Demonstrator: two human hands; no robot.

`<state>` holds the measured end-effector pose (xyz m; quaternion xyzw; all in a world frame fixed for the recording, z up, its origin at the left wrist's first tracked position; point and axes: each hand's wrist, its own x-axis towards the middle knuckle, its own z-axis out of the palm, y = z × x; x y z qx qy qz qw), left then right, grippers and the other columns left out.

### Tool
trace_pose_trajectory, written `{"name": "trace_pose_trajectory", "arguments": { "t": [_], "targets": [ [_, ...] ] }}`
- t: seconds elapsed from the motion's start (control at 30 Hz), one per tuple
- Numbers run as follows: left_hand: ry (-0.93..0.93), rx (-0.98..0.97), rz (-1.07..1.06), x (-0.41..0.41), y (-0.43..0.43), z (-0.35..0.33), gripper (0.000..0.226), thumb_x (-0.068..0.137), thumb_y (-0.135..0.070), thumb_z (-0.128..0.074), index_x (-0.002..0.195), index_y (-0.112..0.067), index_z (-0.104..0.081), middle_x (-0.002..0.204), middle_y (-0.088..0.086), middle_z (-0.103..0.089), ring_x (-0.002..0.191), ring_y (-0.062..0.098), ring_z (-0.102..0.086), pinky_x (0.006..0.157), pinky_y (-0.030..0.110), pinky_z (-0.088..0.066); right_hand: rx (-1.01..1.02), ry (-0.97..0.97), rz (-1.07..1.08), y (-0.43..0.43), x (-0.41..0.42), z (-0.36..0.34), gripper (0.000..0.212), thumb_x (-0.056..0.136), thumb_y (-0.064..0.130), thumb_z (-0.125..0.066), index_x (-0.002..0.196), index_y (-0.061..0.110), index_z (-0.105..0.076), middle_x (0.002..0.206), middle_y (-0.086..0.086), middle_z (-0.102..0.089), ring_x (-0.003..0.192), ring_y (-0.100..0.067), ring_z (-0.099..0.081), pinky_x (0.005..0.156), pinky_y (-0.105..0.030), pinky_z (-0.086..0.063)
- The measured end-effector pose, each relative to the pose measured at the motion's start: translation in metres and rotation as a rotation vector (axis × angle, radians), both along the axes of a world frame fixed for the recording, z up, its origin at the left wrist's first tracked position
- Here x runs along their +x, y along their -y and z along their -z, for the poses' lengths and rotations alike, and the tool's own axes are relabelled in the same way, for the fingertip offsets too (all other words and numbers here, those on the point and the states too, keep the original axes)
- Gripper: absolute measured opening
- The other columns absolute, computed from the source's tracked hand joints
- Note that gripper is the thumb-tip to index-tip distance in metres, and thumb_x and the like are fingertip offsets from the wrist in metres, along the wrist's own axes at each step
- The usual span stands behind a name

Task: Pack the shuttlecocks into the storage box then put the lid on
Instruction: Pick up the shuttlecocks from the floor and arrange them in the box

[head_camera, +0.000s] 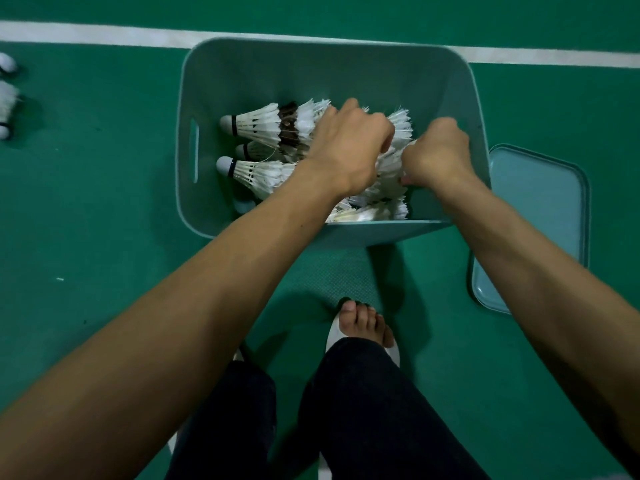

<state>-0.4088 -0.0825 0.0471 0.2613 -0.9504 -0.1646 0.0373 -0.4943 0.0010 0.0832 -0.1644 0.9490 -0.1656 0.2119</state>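
A pale teal storage box (322,64) stands on the green court floor, open on top. Several white feather shuttlecocks (258,124) lie inside it, corks pointing left. Both my hands reach into the box. My left hand (346,147) has its fingers curled down over the feathers of shuttlecocks in the middle. My right hand (438,155) grips shuttlecock feathers near the box's right wall. The fingertips of both hands are hidden among the feathers. The matching lid (540,216) lies flat on the floor just right of the box.
More shuttlecocks (5,105) lie on the floor at the far left edge. A white court line (104,36) runs behind the box. My legs in dark trousers and a foot in a white sandal (363,327) are below the box.
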Motion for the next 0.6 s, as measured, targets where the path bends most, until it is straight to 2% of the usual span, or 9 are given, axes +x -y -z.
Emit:
{"name": "trace_pose_trajectory", "arguments": {
  "t": [0.07, 0.1, 0.2, 0.27, 0.4, 0.47, 0.6],
  "targets": [
    [0.001, 0.002, 0.013, 0.001, 0.001, 0.000, 0.024, 0.087, -0.013, -0.073, 0.106, -0.026, -0.070, 0.104, 0.001, -0.072, 0.113, 0.027, -0.055, 0.092, 0.042, -0.042, 0.081, -0.166, -0.104, 0.000, 0.004, -0.002, 0.018, 0.088, 0.001, -0.065, 0.105, 0.001, -0.061, 0.118, -0.025, -0.065, 0.109, -0.043, -0.063, 0.088, -0.040, -0.052],
    [-0.004, 0.002, 0.016, 0.002, 0.002, 0.000, 0.024, 0.088, -0.012, -0.070, 0.108, -0.026, -0.070, 0.106, 0.002, -0.072, 0.114, 0.028, -0.055, 0.093, 0.042, -0.042, 0.095, -0.234, -0.151, 0.000, 0.006, -0.005, 0.020, 0.088, 0.001, -0.066, 0.107, 0.000, -0.062, 0.119, -0.027, -0.065, 0.111, -0.045, -0.062, 0.090, -0.041, -0.051],
    [-0.020, 0.011, 0.025, 0.004, 0.004, -0.001, 0.031, 0.088, -0.011, -0.068, 0.115, -0.026, -0.069, 0.110, 0.004, -0.072, 0.116, 0.029, -0.056, 0.094, 0.042, -0.044, 0.075, -0.365, -0.208, 0.000, 0.008, -0.015, 0.012, 0.087, 0.003, -0.069, 0.090, 0.006, -0.058, 0.102, -0.024, -0.065, 0.093, -0.042, -0.061, 0.081, -0.039, -0.050],
    [-0.041, 0.044, 0.035, 0.008, 0.005, -0.006, 0.036, 0.086, -0.011, -0.070, 0.118, -0.027, -0.068, 0.112, 0.002, -0.072, 0.115, 0.028, -0.057, 0.092, 0.041, -0.047, 0.029, -0.389, -0.184, -0.002, 0.003, -0.023, 0.013, 0.084, 0.012, -0.070, 0.087, 0.004, -0.061, 0.102, -0.023, -0.069, 0.094, -0.041, -0.064, 0.082, -0.038, -0.052],
    [-0.146, 0.113, 0.006, 0.032, 0.011, -0.030, 0.037, 0.082, -0.010, -0.071, 0.115, -0.027, -0.069, 0.113, -0.006, -0.072, 0.111, 0.022, -0.060, 0.090, 0.042, -0.052, -0.176, -0.410, -0.137, 0.000, -0.008, -0.044, 0.029, 0.082, 0.027, -0.063, 0.100, 0.008, -0.076, 0.102, -0.015, -0.075, 0.098, -0.034, -0.070, 0.088, -0.033, -0.053],
    [-0.197, 0.100, -0.039, 0.054, 0.018, -0.045, 0.033, 0.083, -0.013, -0.072, 0.112, -0.027, -0.069, 0.111, -0.008, -0.072, 0.110, 0.020, -0.059, 0.090, 0.042, -0.052, -0.291, -0.378, -0.191, 0.011, 0.001, -0.058, 0.028, 0.084, 0.029, -0.062, 0.098, 0.012, -0.079, 0.096, -0.009, -0.076, 0.093, -0.023, -0.072, 0.084, -0.025, -0.053],
    [-0.257, 0.025, -0.158, 0.108, 0.041, -0.073, 0.027, 0.082, -0.018, -0.070, 0.107, -0.028, -0.070, 0.104, -0.009, -0.073, 0.106, 0.022, -0.059, 0.085, 0.041, -0.051, -0.479, -0.295, -0.399, 0.056, 0.048, -0.079, 0.022, 0.086, 0.026, -0.061, 0.088, 0.015, -0.080, 0.079, 0.001, -0.072, 0.077, -0.007, -0.068, 0.074, -0.022, -0.054]
  ]
}}
